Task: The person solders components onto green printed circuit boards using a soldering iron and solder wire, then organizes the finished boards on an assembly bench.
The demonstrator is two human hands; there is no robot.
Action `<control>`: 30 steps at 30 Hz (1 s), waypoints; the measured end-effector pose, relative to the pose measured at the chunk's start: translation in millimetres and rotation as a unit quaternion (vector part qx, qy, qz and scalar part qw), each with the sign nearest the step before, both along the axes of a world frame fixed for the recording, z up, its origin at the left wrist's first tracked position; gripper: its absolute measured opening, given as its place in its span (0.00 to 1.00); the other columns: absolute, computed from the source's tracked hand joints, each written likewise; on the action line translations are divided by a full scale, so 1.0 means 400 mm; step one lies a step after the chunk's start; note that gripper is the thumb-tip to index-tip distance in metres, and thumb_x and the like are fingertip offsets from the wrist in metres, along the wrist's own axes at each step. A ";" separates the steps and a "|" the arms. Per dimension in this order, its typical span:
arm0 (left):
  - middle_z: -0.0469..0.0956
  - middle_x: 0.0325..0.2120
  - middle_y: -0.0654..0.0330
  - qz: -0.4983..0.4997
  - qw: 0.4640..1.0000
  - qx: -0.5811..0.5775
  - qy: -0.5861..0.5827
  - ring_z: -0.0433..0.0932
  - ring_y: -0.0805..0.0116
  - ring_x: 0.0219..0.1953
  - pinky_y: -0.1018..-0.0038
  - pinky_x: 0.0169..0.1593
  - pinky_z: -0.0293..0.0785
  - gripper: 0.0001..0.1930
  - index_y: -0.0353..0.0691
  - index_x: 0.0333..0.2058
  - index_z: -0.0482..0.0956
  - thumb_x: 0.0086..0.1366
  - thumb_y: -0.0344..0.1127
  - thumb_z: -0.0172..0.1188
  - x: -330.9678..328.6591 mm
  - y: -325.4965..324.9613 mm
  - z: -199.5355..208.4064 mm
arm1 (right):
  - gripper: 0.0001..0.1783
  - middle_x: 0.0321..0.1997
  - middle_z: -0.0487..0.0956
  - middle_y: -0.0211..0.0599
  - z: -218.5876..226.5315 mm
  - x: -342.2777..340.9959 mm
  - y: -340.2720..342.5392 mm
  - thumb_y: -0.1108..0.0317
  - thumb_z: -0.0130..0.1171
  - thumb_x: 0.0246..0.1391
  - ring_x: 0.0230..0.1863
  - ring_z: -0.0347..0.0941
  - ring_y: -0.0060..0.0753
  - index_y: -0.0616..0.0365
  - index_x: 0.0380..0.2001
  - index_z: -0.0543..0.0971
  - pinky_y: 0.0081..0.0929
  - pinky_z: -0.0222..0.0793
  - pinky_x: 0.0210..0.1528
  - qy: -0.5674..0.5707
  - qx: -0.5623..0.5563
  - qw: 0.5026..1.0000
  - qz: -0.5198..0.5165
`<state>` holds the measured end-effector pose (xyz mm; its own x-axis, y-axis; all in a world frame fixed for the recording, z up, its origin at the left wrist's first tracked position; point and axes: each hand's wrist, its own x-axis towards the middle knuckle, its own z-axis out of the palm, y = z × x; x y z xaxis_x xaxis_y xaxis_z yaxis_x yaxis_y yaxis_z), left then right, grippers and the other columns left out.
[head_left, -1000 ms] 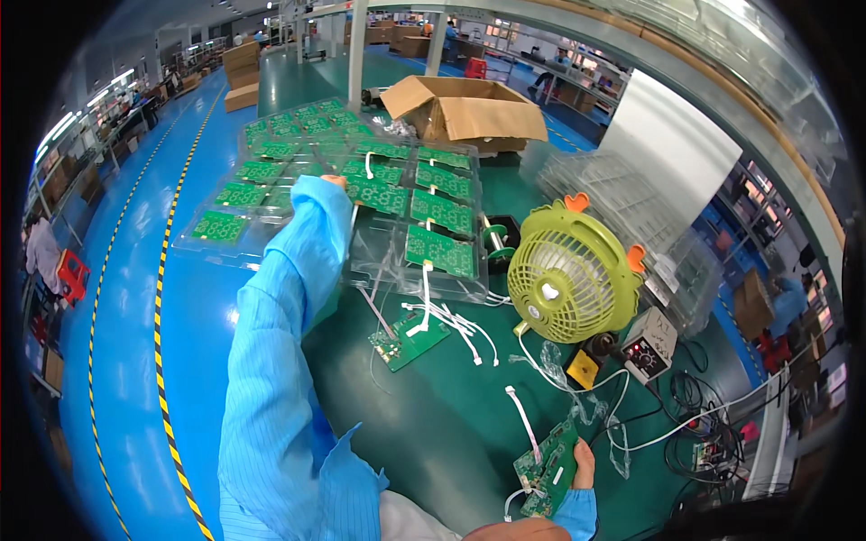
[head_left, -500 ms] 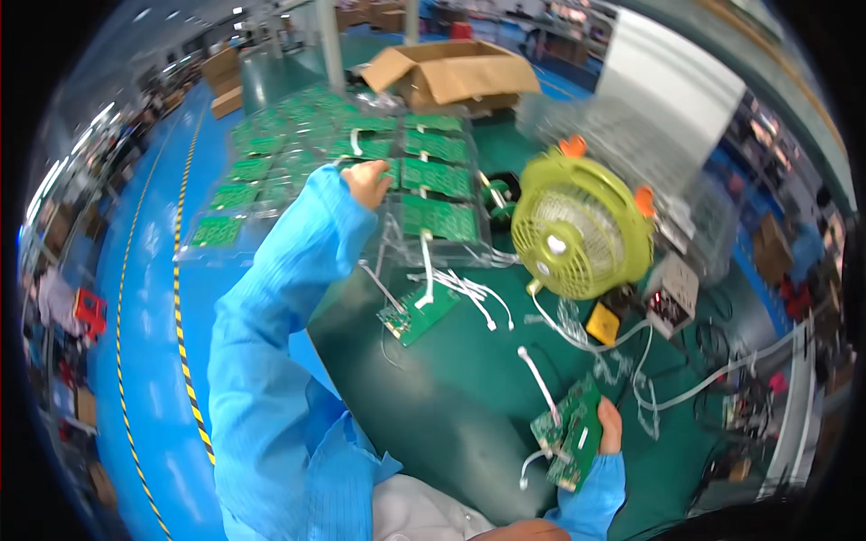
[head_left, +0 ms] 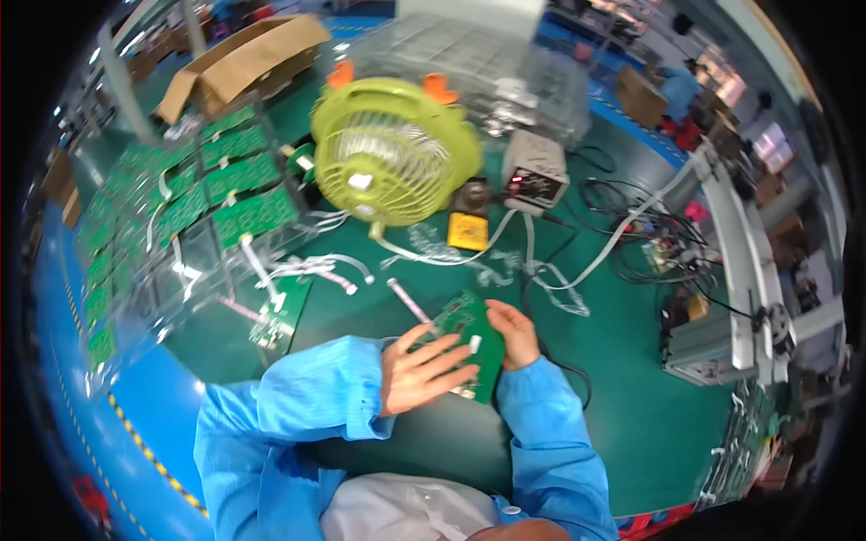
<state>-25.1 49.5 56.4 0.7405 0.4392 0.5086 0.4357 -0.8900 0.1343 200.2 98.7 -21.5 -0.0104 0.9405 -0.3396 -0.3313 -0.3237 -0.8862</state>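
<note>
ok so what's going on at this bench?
A person in blue sleeves has a green circuit board by its right edge in the right hand; the open left hand is spread over its left part, contact unclear. More circuit boards sit in clear plastic trays to the left, and a green fan stands beyond.

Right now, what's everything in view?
Held board: count unclear, green, centre
Tray boards: many, green, far left
Leads: several, white, left
Loose board: one, green, below leads
Fan: one, lime, upper centre
Control box: one, grey, beside fan
Stand: one, yellow, beside fan
Clear trays: several, transparent, behind fan
Open carton: one, brown, upper left
Cables: many, black, right
Bench: one, green, centre
Left hand: one, blue-cuffed, over board
Right hand: one, blue-cuffed, gripping board
</note>
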 end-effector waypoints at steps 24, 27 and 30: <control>0.78 0.39 0.52 0.349 0.536 -0.400 -0.656 0.78 0.65 0.37 0.76 0.42 0.74 0.17 0.30 0.44 0.73 0.55 0.28 0.61 -0.671 -0.119 0.185 | 0.13 0.22 0.73 0.32 -0.036 0.063 0.025 0.64 0.50 0.59 0.17 0.62 0.19 0.57 0.45 0.72 0.17 0.55 0.18 0.251 -0.029 0.963 0.090; 0.79 0.36 0.53 0.376 0.481 -0.354 -0.709 0.79 0.65 0.32 0.76 0.34 0.76 0.16 0.31 0.43 0.74 0.56 0.30 0.60 -0.810 -0.150 0.223 | 0.13 0.23 0.73 0.30 -0.031 0.044 0.021 0.64 0.49 0.60 0.18 0.62 0.17 0.56 0.45 0.73 0.14 0.57 0.19 0.253 -0.024 0.963 0.094; 0.80 0.32 0.53 0.391 0.425 -0.342 -0.741 0.80 0.66 0.26 0.78 0.26 0.76 0.15 0.33 0.41 0.75 0.56 0.31 0.61 -0.842 -0.133 0.222 | 0.12 0.24 0.73 0.29 -0.028 0.039 0.022 0.64 0.49 0.60 0.18 0.63 0.16 0.56 0.45 0.73 0.13 0.58 0.19 0.252 -0.010 0.963 0.093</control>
